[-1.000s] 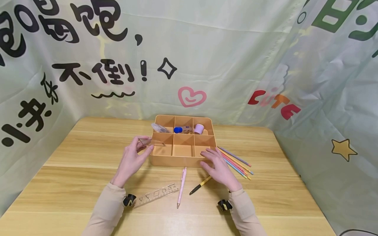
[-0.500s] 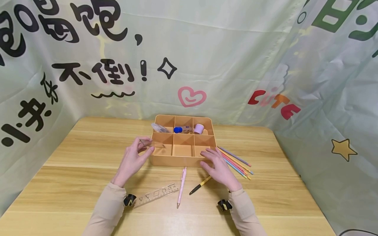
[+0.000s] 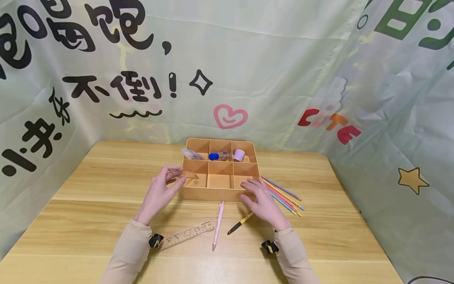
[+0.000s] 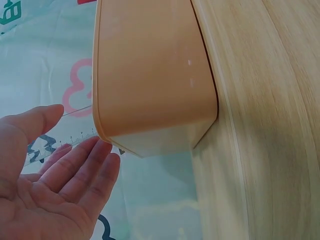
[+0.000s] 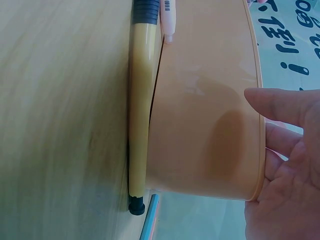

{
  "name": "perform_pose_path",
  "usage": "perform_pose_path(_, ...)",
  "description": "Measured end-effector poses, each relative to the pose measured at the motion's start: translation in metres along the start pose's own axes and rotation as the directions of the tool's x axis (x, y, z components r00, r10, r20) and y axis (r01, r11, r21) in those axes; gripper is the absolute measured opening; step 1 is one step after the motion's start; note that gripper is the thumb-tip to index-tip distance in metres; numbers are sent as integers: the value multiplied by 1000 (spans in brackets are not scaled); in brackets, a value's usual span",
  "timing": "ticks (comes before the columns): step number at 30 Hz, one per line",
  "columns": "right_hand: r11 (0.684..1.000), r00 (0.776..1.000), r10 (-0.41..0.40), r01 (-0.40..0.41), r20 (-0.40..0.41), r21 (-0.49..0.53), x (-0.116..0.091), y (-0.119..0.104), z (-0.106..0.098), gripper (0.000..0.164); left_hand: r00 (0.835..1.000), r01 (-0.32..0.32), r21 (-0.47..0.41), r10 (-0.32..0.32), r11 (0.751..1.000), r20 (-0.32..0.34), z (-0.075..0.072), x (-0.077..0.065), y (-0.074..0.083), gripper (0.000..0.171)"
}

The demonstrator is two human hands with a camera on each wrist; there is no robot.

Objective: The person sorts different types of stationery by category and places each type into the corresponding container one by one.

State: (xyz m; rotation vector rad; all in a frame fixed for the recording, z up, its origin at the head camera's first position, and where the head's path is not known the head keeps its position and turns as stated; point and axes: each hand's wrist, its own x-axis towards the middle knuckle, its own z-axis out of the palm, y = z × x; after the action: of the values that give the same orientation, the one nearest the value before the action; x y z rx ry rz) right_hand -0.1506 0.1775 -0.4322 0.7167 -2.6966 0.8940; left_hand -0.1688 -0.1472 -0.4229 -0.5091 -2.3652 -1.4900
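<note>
Slightly lower than a second ago, the left grip [image 3: 159, 191] pinches a clear measuring piece [image 3: 189, 174] between thumb and fingers, its far end over the front-left compartment of the box [image 3: 213, 194]. Rightward on the desk [image 3: 88, 236]: clear ruler [image 3: 188, 234], pink pen [image 3: 218, 225], yellow pen [image 3: 241, 223]. The right grip [image 3: 264, 201], thumb and fingers apart, touches the box's front-right corner, beside colored pencils [image 3: 282, 196].
</note>
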Motion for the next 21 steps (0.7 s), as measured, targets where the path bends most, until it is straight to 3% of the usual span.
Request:
perform_pose_path(4, 1000, 1000, 9, -9, 5, 4, 0, 1, 0, 37, 1000, -30, 15, 30, 999, -9, 0, 0, -1, 34)
perform_pose_path(7, 1000, 1000, 2, -2, 2, -2, 0, 1, 0, 37, 999, -30, 13, 31, 999, -18, -1, -1, 13, 33)
perform_pose_path(10, 1000, 1000, -12, 12, -1, -11, 0, 1, 1, 37, 999, -27, 13, 27, 1000, -20, -2, -2, 15, 33)
perform_pose_path(14, 1000, 1000, -21, 21, -5, -13, 0, 1, 1, 36, 1000, -16, 31, 16, 999, -8, -1, -2, 1, 36)
perform_pose_path(21, 1000, 1000, -24, 24, -5, -8, 0, 1, 1, 36, 1000, 12, 52, -13, 999, 8, -2, -2, -2, 37)
